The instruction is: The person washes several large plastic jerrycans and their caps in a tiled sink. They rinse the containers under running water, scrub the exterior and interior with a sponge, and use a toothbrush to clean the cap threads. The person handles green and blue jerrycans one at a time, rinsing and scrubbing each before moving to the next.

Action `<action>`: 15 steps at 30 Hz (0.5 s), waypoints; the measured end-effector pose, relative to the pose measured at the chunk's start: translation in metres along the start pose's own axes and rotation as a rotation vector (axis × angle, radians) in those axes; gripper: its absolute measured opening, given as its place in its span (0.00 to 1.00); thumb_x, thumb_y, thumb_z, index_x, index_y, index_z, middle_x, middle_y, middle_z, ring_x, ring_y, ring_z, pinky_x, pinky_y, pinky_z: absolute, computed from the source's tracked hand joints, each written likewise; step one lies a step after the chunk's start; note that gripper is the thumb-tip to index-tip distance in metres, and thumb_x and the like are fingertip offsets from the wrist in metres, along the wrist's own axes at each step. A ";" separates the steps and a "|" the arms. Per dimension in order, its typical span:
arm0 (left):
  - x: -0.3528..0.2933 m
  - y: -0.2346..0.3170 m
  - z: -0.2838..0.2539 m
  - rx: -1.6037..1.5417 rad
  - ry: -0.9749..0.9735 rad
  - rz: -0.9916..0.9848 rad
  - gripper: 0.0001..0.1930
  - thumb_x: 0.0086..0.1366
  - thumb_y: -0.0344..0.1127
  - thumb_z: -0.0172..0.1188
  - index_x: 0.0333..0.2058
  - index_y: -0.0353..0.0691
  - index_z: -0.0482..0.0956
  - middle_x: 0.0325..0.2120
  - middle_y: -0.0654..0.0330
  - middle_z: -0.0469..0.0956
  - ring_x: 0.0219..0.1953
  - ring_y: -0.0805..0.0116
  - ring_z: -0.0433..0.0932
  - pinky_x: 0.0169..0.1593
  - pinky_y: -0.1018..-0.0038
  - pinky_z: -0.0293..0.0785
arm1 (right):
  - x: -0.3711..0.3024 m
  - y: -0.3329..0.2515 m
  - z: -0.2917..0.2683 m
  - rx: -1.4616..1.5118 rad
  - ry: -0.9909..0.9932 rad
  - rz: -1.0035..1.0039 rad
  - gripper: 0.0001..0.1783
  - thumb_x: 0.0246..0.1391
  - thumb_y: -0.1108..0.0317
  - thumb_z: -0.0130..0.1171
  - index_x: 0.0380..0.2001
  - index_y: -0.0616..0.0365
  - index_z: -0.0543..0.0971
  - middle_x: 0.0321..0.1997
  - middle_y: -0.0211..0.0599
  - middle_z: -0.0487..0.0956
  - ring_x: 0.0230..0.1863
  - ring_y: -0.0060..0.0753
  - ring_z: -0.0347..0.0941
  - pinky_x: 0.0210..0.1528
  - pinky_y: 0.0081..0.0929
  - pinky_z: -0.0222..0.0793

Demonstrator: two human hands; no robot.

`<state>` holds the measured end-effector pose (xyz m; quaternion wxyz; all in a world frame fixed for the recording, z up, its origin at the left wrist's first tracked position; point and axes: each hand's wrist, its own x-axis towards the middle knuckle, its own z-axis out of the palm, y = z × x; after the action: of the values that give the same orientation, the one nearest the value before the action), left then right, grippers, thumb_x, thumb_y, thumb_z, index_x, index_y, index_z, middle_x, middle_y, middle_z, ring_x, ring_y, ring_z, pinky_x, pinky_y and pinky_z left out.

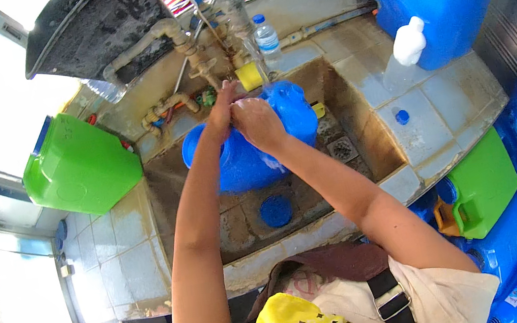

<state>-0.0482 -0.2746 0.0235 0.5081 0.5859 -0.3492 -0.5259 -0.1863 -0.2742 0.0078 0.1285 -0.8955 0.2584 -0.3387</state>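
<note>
A big blue jug (245, 164) lies in the tiled sink (360, 117), some suds on its side. Over its top, my two hands are close together. My left hand (223, 102) is seen edge-on at the jug's upper side, its visible fingers stretched out. Beside it my right hand (257, 122) is closed, the fingers curled under and hidden; what they hold, if anything, does not show. Just beyond the fingertips is a yellow piece (250, 76), its kind unclear. Water runs from the pipe (233, 11) onto the jug's right end.
A blue cap (276, 211) lies on the sink floor, a smaller one (402, 117) on the right ledge. A green jug (85, 164) stands left; a white bottle (409, 42) and large blue container (427, 3) stand right. A clear bottle (266, 38) is behind. More jugs (482, 189) crowd below right.
</note>
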 end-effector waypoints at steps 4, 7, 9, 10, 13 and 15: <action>-0.008 0.002 -0.024 0.153 0.014 0.355 0.38 0.70 0.64 0.37 0.65 0.38 0.61 0.62 0.51 0.65 0.63 0.57 0.63 0.69 0.63 0.50 | 0.037 -0.005 0.016 -0.126 -0.015 0.117 0.11 0.48 0.59 0.55 0.18 0.49 0.79 0.25 0.38 0.81 0.33 0.38 0.80 0.36 0.41 0.73; -0.012 0.017 -0.033 0.661 -0.018 0.242 0.33 0.70 0.59 0.41 0.61 0.37 0.66 0.62 0.54 0.66 0.63 0.59 0.64 0.68 0.67 0.52 | 0.039 -0.012 0.024 -0.310 0.068 0.066 0.10 0.50 0.59 0.54 0.22 0.49 0.80 0.29 0.36 0.82 0.36 0.37 0.80 0.41 0.42 0.73; -0.013 0.026 -0.029 0.850 -0.178 0.234 0.33 0.66 0.58 0.50 0.56 0.34 0.71 0.55 0.52 0.74 0.56 0.58 0.72 0.61 0.66 0.63 | 0.022 -0.018 0.029 -0.176 0.037 -0.012 0.16 0.50 0.65 0.55 0.43 0.56 0.78 0.47 0.46 0.77 0.52 0.49 0.72 0.56 0.45 0.65; -0.010 0.031 -0.024 1.071 -0.267 0.182 0.34 0.64 0.59 0.52 0.56 0.33 0.72 0.53 0.51 0.75 0.55 0.57 0.73 0.59 0.64 0.66 | 0.009 -0.021 0.032 -0.141 0.070 -0.063 0.21 0.49 0.67 0.55 0.49 0.58 0.74 0.52 0.49 0.73 0.56 0.53 0.67 0.60 0.47 0.61; -0.007 0.028 -0.007 1.186 -0.288 0.073 0.39 0.60 0.65 0.55 0.52 0.31 0.74 0.42 0.45 0.80 0.45 0.52 0.80 0.49 0.61 0.74 | -0.043 -0.031 0.047 0.038 0.114 -0.137 0.34 0.49 0.73 0.54 0.63 0.61 0.64 0.63 0.54 0.64 0.64 0.63 0.58 0.68 0.50 0.52; -0.006 0.020 0.002 0.983 -0.278 0.042 0.38 0.61 0.66 0.54 0.49 0.31 0.75 0.38 0.44 0.81 0.40 0.54 0.81 0.44 0.62 0.77 | -0.072 -0.039 0.062 0.238 0.103 -0.091 0.35 0.50 0.76 0.52 0.64 0.60 0.61 0.65 0.53 0.64 0.65 0.64 0.57 0.68 0.53 0.51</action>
<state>-0.0484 -0.2743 0.0443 0.1319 0.6731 -0.6312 -0.3620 -0.1760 -0.1990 -0.0607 0.2049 -0.8661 0.1817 -0.4181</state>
